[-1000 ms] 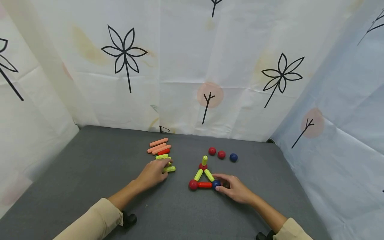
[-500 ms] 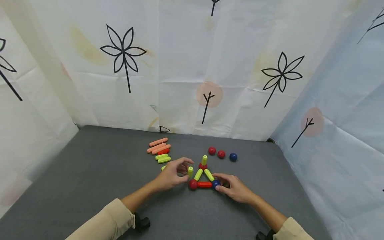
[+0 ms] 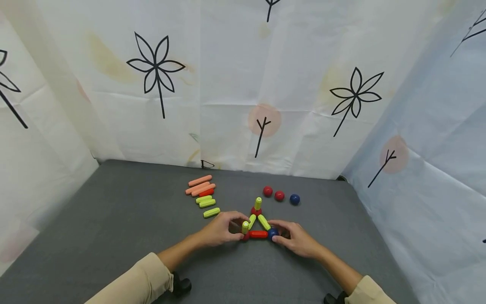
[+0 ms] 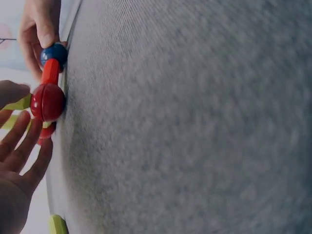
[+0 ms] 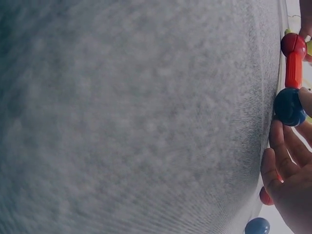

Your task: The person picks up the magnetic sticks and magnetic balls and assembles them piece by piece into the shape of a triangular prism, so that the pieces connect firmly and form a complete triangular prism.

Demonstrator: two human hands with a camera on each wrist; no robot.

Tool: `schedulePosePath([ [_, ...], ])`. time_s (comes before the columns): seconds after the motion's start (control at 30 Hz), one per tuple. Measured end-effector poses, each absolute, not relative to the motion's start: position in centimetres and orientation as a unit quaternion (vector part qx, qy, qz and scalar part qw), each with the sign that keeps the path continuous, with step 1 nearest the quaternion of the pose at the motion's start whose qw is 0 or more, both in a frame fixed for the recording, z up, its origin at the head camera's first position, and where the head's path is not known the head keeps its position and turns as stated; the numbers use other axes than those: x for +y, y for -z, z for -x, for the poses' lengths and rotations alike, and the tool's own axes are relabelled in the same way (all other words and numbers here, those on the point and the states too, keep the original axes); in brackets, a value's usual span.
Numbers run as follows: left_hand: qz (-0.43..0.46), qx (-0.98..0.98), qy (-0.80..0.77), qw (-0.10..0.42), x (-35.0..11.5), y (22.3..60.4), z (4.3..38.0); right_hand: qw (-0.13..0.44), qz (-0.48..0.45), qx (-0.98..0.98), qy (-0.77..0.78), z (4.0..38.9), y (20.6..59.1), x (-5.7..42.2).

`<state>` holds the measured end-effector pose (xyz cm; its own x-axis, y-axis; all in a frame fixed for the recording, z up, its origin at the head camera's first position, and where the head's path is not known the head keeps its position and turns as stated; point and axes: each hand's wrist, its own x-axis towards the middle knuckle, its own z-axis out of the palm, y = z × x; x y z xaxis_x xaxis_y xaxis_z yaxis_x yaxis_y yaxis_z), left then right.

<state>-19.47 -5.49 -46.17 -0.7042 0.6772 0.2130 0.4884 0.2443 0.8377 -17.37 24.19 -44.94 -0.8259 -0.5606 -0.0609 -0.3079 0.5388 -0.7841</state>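
Note:
A triangle of rods and balls lies on the grey table: a red ball [image 4: 48,102] at near left, a blue ball [image 3: 272,234] at near right, a red ball [image 3: 256,211] at the far corner. A red rod [image 3: 259,234] joins the near pair; yellow-green rods [image 3: 264,222] form the other sides. One yellow-green rod [image 3: 258,203] stands upright on the far ball. My left hand [image 3: 225,229] pinches another upright yellow-green rod [image 3: 245,228] on top of the near-left ball. With thumb and fingers my right hand [image 3: 298,239] holds the blue ball.
Left of the triangle lie several salmon rods [image 3: 200,180], a red rod [image 3: 206,193] and yellow-green rods [image 3: 211,212]. Behind it on the right sit two loose red balls [image 3: 279,195] and a blue one [image 3: 294,199]. Patterned cloth [image 3: 231,84] walls the table's back and sides.
My left hand has taken a yellow-green rod from the loose ones and carried it right, onto the near-left red ball. My right hand has stayed at the blue ball.

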Motion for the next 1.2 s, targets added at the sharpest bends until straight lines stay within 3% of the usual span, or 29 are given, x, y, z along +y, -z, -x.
schedulePosePath([
  [0.2, -0.351, 0.804, -0.46, 0.132, -5.8, 46.8, 19.8, 0.137, 0.262, 0.866, 0.404, 17.9, 44.7, 24.5],
  [0.43, -0.343, 0.794, -0.478, 0.152, -6.0, 47.5, 20.4, -0.097, 0.236, 0.898, 0.357, 21.0, 44.4, 26.2],
  [0.5, -0.341, 0.792, -0.482, 0.157, -6.1, 47.7, 20.5, -0.13, 0.209, 0.906, 0.343, 22.0, 44.3, 26.9],
  [0.83, -0.336, 0.785, -0.492, 0.169, -6.2, 47.9, 20.8, -0.063, 0.124, 0.928, 0.345, 25.1, 45.3, 28.7],
  [1.2, -0.35, 0.782, -0.491, 0.156, -6.2, 48.2, 20.9, -0.117, 0.141, 0.902, 0.392, 23.7, 44.8, 26.8],
])
